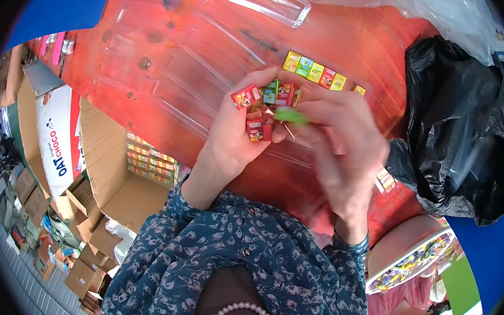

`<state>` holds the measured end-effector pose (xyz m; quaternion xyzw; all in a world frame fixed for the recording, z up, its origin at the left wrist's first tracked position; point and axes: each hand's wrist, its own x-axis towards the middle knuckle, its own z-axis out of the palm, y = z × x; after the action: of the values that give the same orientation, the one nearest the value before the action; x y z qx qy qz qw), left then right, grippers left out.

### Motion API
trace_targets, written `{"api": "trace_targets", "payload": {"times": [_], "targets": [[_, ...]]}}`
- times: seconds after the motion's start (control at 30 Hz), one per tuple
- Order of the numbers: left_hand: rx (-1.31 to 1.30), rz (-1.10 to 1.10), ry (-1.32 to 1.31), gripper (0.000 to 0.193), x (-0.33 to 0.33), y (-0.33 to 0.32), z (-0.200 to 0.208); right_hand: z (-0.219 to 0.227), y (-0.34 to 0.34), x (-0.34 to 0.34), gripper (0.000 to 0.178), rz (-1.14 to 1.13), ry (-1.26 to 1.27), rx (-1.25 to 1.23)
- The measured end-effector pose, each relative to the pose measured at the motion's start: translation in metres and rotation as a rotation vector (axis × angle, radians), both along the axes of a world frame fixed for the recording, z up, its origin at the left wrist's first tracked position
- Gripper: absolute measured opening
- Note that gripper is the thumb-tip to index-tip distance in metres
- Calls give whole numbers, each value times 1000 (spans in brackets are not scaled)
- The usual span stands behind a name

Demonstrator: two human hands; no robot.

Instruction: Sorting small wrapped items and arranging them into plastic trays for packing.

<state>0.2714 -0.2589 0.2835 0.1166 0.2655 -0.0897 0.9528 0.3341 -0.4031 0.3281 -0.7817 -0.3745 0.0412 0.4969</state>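
Note:
My left hand [229,129] is cupped, palm up, around several small cartons in red and green. One red carton [245,97] lies against its fingers, and another red carton [258,130] rests near the thumb. Over that palm, my right hand [348,135] is blurred by motion. A small green packet [291,115] shows at its pinched fingertips, too smeared to make out fully. Just beyond both hands, a row of small yellow, green and red cartons [315,72] sits in a clear plastic tray on the red table [137,36].
Clear plastic trays [270,4] lie across the table. At right is a black plastic bag [455,132], with clear plastic sheeting [447,13] behind. A cardboard box [106,164] at left holds rows of small cartons. Lower right, a basin [402,246] holds colourful wrapped pieces.

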Motion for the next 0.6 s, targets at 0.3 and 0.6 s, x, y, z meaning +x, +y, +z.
{"api": "trace_targets", "payload": {"times": [0.3,0.6], "targets": [[125,37,-41,34,5,5,2,-26,-46,33,17,-307,-66,-377],[114,61,-5,32,5,5,3,-43,-38,43,14,-276,-138,-350]]}}
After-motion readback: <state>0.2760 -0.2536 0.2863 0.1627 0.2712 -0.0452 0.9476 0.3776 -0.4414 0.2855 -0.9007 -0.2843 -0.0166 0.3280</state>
